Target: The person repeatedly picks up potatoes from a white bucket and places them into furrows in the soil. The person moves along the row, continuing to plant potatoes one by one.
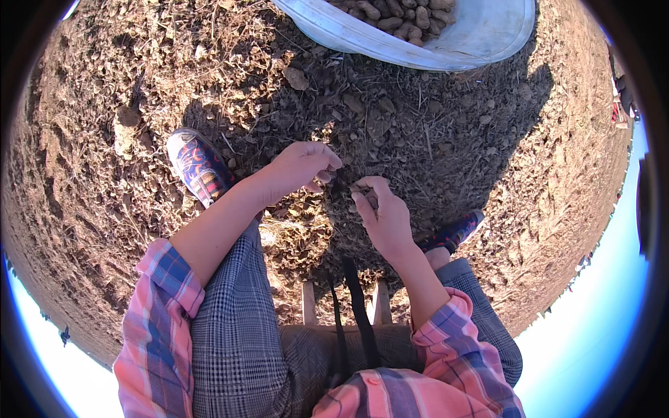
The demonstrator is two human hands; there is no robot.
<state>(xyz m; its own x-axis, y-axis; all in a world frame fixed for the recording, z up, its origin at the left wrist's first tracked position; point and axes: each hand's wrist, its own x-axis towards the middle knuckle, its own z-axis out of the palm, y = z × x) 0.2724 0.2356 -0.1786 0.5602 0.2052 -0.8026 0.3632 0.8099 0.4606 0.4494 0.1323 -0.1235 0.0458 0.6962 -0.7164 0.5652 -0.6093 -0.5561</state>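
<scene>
My left hand (306, 164) hovers over the shaded dry ground with its fingers loosely curled and the thumb apart. I see nothing held in it. To its right and a little closer to me, my right hand (385, 211) has thumb and index finger bent towards each other. Something small and brownish shows by those fingertips, too small to name surely. Beyond both hands stands a pale plastic tub (491, 39), cut off by the top of the view. Unshelled peanuts (402, 18) lie inside it.
Dry leaves, stalks and clods (297, 78) cover the soil. My left shoe (198, 164) and right shoe (454, 230) are planted on either side of my hands. Between my knees are light stool legs (309, 303) and dark hanging straps (358, 308).
</scene>
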